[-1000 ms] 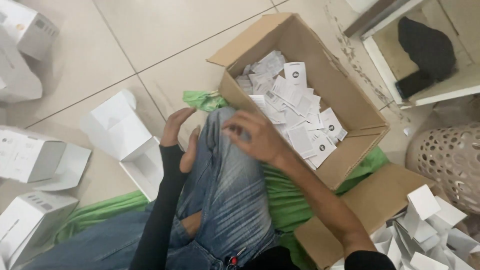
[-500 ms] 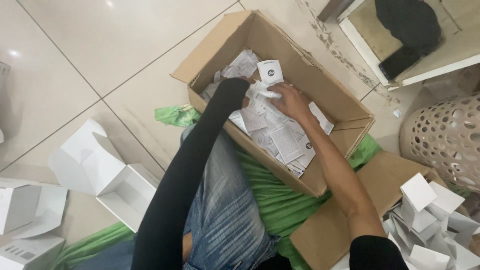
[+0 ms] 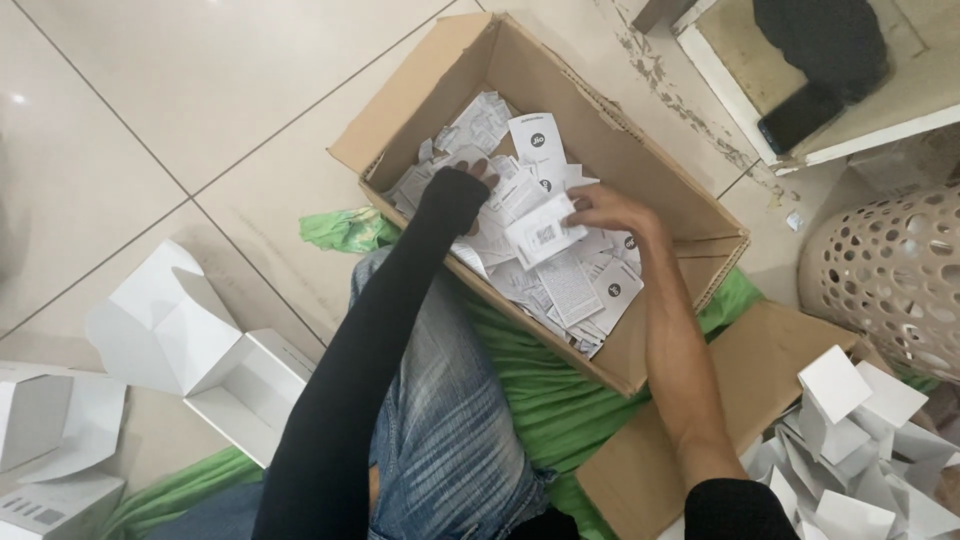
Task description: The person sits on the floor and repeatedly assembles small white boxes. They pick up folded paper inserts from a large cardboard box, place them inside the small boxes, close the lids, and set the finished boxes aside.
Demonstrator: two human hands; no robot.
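One cardboard box [image 3: 640, 150] stands open on the floor, filled with white paper slips [image 3: 570, 285], too many and too overlapped to count. Two hands reach into it: the left hand [image 3: 478, 178] and the right hand [image 3: 612, 208]. One flat cardboard sheet [image 3: 740, 400] lies beside the box. One green cloth [image 3: 540, 385] lies under it. About three white open cartons [image 3: 190, 340] sit at the left. One heap of folded white cartons [image 3: 860, 450] is at the right, count unclear. One perforated basket [image 3: 890, 270]. One dark phone [image 3: 800, 115].
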